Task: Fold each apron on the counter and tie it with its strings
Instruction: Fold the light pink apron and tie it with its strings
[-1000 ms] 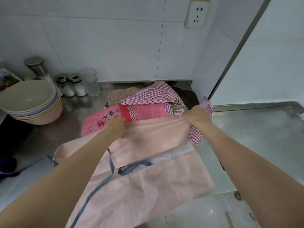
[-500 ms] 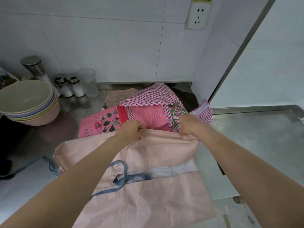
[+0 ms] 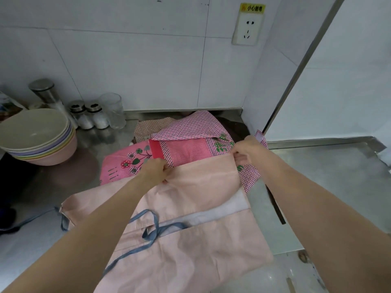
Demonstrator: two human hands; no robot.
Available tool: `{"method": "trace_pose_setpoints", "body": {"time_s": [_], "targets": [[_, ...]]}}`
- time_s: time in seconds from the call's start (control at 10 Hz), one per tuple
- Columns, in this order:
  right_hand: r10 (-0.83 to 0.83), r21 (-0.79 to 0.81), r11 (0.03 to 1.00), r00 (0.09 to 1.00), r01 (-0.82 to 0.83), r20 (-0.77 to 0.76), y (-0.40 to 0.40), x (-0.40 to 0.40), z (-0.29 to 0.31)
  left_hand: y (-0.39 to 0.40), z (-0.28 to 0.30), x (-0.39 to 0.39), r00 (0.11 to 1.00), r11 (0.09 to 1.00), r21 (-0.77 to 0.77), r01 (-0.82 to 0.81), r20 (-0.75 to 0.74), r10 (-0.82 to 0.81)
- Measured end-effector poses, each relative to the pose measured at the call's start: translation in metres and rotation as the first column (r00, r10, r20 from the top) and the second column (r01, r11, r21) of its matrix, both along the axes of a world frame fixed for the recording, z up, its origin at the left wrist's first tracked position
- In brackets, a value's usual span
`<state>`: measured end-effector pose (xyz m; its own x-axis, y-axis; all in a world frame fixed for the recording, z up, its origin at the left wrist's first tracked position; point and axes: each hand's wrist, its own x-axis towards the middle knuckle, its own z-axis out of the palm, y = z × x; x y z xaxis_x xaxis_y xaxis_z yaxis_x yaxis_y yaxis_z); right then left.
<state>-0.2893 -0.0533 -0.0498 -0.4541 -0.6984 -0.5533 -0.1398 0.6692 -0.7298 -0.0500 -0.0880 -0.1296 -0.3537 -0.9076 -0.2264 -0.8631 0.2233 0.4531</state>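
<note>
A pale pink apron (image 3: 190, 250) lies spread across the steel counter (image 3: 330, 178), partly folded, with its blue-grey strings (image 3: 152, 227) looped on top and trailing off to the left. My left hand (image 3: 153, 171) pinches its far edge near the middle. My right hand (image 3: 246, 151) pinches the same edge at its right corner. Behind it lies a heap of other aprons: a bright pink one with a flower print (image 3: 124, 163), a red-checked one (image 3: 186, 129) and a beige dotted one (image 3: 148, 126).
A stack of pastel bowls (image 3: 36, 136) stands at the left. Behind it are a steel-lidded jar (image 3: 45, 94), two shakers (image 3: 88, 115) and a clear glass (image 3: 112, 111) against the tiled wall. A wall corner with a metal strip (image 3: 296, 66) rises at right.
Both hands keep hold of the pink apron's far edge. They came closer together half a second ago and have now spread apart again, stretching the edge; the right hand moved right.
</note>
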Motion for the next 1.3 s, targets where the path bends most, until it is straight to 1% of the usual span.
{"method": "trace_pose_setpoints", "body": {"time_s": [0.1,0.2,0.3,0.4,0.5,0.6,0.7,0.8,0.9,1.0,1.1,1.2,1.3], "targets": [[-0.170,-0.049,0.984,0.985,0.170,-0.004,0.001,-0.014,0.006,0.000,-0.005,0.014,0.998,0.999,0.012,-0.050,0.026,0.050],[0.097,0.041,0.995,0.985,-0.092,-0.143,0.004,-0.012,0.001,-0.001,-0.005,0.013,0.998,0.998,-0.006,-0.057,-0.027,0.057],[0.362,0.077,0.932,0.919,-0.354,-0.155,0.008,0.011,-0.015,-0.004,0.003,0.001,0.998,0.998,-0.061,0.006,-0.067,-0.010],[0.497,0.151,0.868,0.817,-0.474,-0.292,0.000,0.018,-0.031,-0.006,0.012,-0.015,0.994,0.989,-0.123,0.081,-0.069,-0.090],[0.418,0.228,0.907,0.697,-0.353,-0.583,-0.005,0.009,-0.036,-0.006,0.019,-0.027,0.984,0.975,-0.192,0.111,-0.116,-0.135],[0.282,0.135,0.944,0.523,-0.302,-0.804,-0.001,0.009,-0.034,0.001,0.009,-0.022,0.972,0.954,-0.244,0.174,-0.114,-0.206],[0.381,0.131,0.858,0.446,-0.496,-0.810,-0.002,0.030,-0.040,0.005,-0.010,0.005,0.963,0.933,-0.240,0.266,0.097,-0.250],[0.629,0.187,0.594,0.308,-0.782,-0.714,-0.006,0.072,-0.056,0.009,-0.021,0.041,0.962,0.963,-0.177,0.205,0.217,-0.165],[0.764,0.212,0.330,0.129,-0.920,-0.632,0.006,0.110,-0.081,0.023,-0.031,0.068,0.919,0.969,-0.111,0.219,0.358,-0.166],[0.802,0.357,0.325,0.055,-0.876,-0.595,0.014,0.130,-0.105,0.039,-0.042,0.094,0.877,0.980,-0.018,0.200,0.449,-0.171],[0.829,0.450,0.435,0.152,-0.780,-0.539,0.008,0.135,-0.109,0.045,-0.046,0.130,0.791,0.986,0.063,0.155,0.590,-0.162],[0.902,0.583,0.362,0.115,-0.728,-0.417,-0.005,0.143,-0.108,0.051,-0.051,0.170,0.849,0.989,0.088,-0.122,0.525,0.058],[0.964,0.683,0.206,0.027,-0.701,-0.263,-0.022,0.160,-0.095,0.046,-0.047,0.190,0.874,0.928,0.046,-0.370,0.357,0.331]]}}
